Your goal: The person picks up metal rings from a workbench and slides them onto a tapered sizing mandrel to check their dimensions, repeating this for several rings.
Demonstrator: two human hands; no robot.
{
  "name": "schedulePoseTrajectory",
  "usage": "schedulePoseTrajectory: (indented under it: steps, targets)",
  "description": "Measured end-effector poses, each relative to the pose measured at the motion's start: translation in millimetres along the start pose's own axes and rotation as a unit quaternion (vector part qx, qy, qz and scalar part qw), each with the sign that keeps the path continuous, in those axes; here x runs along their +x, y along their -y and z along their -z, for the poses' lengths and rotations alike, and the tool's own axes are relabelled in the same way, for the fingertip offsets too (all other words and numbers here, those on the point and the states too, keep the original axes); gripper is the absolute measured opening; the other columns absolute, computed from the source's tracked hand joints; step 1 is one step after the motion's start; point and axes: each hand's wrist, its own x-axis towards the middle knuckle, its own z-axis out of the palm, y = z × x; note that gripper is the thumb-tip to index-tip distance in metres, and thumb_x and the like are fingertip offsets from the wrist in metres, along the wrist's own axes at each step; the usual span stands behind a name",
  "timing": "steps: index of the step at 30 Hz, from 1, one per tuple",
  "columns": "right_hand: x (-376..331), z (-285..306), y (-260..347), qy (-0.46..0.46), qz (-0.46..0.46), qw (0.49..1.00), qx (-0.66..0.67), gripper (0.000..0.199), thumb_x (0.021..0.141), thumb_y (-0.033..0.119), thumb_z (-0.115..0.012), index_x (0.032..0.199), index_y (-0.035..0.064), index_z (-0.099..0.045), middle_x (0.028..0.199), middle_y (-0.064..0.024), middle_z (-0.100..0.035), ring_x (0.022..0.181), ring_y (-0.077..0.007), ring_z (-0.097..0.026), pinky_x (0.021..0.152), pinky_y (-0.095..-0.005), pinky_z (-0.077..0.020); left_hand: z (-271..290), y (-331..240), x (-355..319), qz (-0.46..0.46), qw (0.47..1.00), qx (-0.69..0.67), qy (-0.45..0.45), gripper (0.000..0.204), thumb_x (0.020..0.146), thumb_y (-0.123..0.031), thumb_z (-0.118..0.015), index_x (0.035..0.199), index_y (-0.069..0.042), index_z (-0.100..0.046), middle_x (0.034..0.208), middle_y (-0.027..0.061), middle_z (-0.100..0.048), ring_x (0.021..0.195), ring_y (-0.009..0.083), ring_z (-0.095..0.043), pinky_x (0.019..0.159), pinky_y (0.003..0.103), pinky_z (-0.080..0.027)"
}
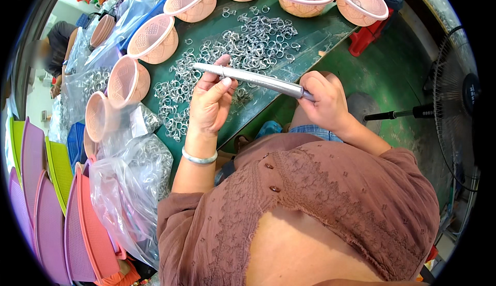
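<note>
Above the green table (pixel 289 6), the right hand (pixel 325 102) fists the thick end of a stiff, slick-looking metal rod (pixel 253 78) (likely light) while the left hand (pixel 212 100) pinches a small ring (pixel 222 72) on it toward ten o'clock.

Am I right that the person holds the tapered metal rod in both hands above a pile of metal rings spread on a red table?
Not quite: the table is green, not red, as the head view shows. The rest holds: the left hand and the right hand both hold the tapered metal rod above the pile of metal rings.
</note>
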Motion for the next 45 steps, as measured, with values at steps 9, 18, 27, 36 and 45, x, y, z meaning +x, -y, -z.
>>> schedulePoseTrajectory:
  steps: [9,18,27,36,45]
  targets:
    - [-1,-4,2,-0.001,0.018,1.000,-0.024,0.018,0.062,0.001,-0.062,0.076,0.0028,-0.049,0.080,-0.0083,-0.052,0.061,-0.0277,-0.055,0.052,-0.0359,-0.0441,0,7,-6,0.000,0.998,-0.036,-0.043,0.024,0.086,-0.007,-0.056,0.109,-0.001,-0.055,0.096,0.0062,-0.059,0.084,0.0139,-0.056,0.076,0.026,-0.046]
    - [9,-18,6,-0.044,0.102,0.993,-0.044,0.020,0.057,0.001,-0.060,0.072,0.0043,-0.047,0.081,-0.0058,-0.053,0.055,-0.0240,-0.050,0.050,-0.0323,-0.0416,-6,14,-23,0.003,0.998,0.063,-0.014,0.032,0.079,-0.003,-0.062,0.110,0.000,-0.056,0.099,0.0082,-0.060,0.083,0.0155,-0.058,0.079,0.027,-0.046]
    - [11,-30,12,-0.049,0.131,0.990,-0.023,0.020,0.057,0.001,-0.060,0.073,0.0045,-0.048,0.081,-0.0062,-0.054,0.056,-0.0241,-0.051,0.050,-0.0321,-0.0421,5,4,-37,-0.015,0.997,0.081,-0.006,0.034,0.077,-0.001,-0.064,0.110,0.001,-0.056,0.102,0.0085,-0.059,0.084,0.0148,-0.058,0.079,0.027,-0.047]
    - [6,-40,18,-0.038,0.105,0.994,0.016,0.020,0.058,-0.001,-0.058,0.074,0.0038,-0.047,0.082,-0.0074,-0.054,0.058,-0.0264,-0.052,0.051,-0.0339,-0.0435,8,1,-45,-0.038,0.994,0.101,-0.001,0.034,0.075,0.001,-0.065,0.109,0.001,-0.057,0.100,0.0074,-0.060,0.088,0.0147,-0.058,0.082,0.027,-0.046]
    - [5,-42,19,-0.038,0.105,0.993,0.038,0.020,0.058,-0.001,-0.058,0.074,0.0035,-0.047,0.081,-0.0075,-0.054,0.058,-0.0270,-0.053,0.051,-0.0345,-0.0434,6,-7,-48,-0.050,0.984,0.168,0.012,0.033,0.074,0.000,-0.067,0.105,0.002,-0.058,0.096,0.0041,-0.059,0.085,0.0105,-0.055,0.079,0.022,-0.043]
